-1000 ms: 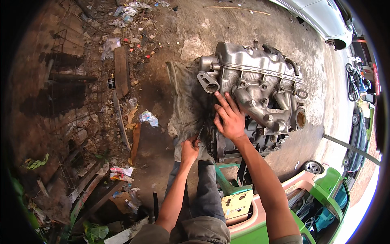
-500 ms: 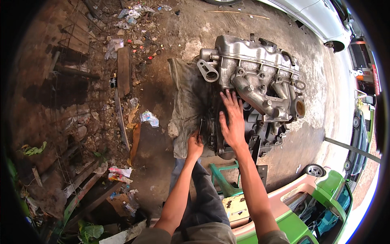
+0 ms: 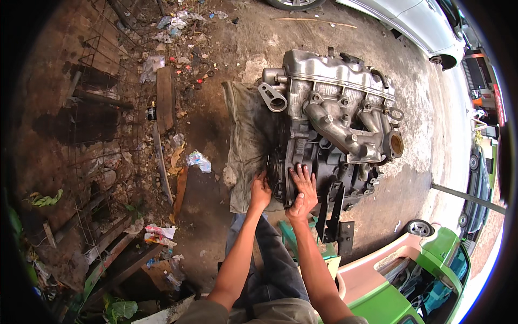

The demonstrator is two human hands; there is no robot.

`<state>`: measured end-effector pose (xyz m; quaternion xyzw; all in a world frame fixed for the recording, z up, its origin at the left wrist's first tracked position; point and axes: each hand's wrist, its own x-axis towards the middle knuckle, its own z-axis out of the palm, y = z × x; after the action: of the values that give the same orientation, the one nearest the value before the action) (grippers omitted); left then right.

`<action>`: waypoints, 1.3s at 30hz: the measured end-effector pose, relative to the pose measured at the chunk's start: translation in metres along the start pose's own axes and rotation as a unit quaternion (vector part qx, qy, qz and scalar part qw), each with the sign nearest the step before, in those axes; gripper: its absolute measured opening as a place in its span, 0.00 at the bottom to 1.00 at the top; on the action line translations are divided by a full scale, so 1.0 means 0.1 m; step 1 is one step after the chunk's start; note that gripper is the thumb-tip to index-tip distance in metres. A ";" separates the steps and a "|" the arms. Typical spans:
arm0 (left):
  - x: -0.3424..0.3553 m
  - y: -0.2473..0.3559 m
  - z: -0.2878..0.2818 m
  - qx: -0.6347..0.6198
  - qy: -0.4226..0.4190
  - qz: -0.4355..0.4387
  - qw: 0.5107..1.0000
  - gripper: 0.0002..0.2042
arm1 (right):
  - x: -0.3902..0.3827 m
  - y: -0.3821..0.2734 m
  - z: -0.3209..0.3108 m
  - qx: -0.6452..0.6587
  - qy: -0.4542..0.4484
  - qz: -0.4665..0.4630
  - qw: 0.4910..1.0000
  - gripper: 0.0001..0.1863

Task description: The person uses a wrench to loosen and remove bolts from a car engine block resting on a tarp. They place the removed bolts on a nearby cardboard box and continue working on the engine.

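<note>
A bare car engine [image 3: 307,146] stands in front of me, its silvery valve cover [image 3: 334,70] on top and a cast intake manifold [image 3: 345,129] on its right side. My left hand [image 3: 260,191] is closed beside the engine's lower left end, close to the dark round pulley [image 3: 275,175]. Its fingers hide whatever they grip. My right hand [image 3: 303,194] rests on the dark lower block with its fingers apart, braced near the front edge. A dark metal bracket [image 3: 334,216] sticks out from the block, right of this hand.
Under the engine's left side lies a dirty cloth [image 3: 243,146]. A green metal stand [image 3: 291,237] is near my legs. A green vehicle body [image 3: 377,297] is at lower right, a silver car [image 3: 388,19] at upper right. Wood planks [image 3: 165,100] and litter cover the left ground.
My right hand has come down from below the manifold to the lower front of the block. The slim metal tool seen at my left hand no longer shows clearly.
</note>
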<state>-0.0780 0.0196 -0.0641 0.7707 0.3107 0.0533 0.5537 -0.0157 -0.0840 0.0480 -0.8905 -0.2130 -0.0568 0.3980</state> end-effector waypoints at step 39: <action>-0.01 0.08 -0.11 0.040 -0.025 0.022 0.999 0.24 | 0.02 -0.03 -0.01 -0.009 -0.013 0.009 1.000 0.35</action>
<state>-0.0797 0.0261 -0.0525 0.7997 0.2820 0.0336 0.5289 -0.0155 -0.0824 0.0513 -0.8968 -0.2096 -0.0439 0.3873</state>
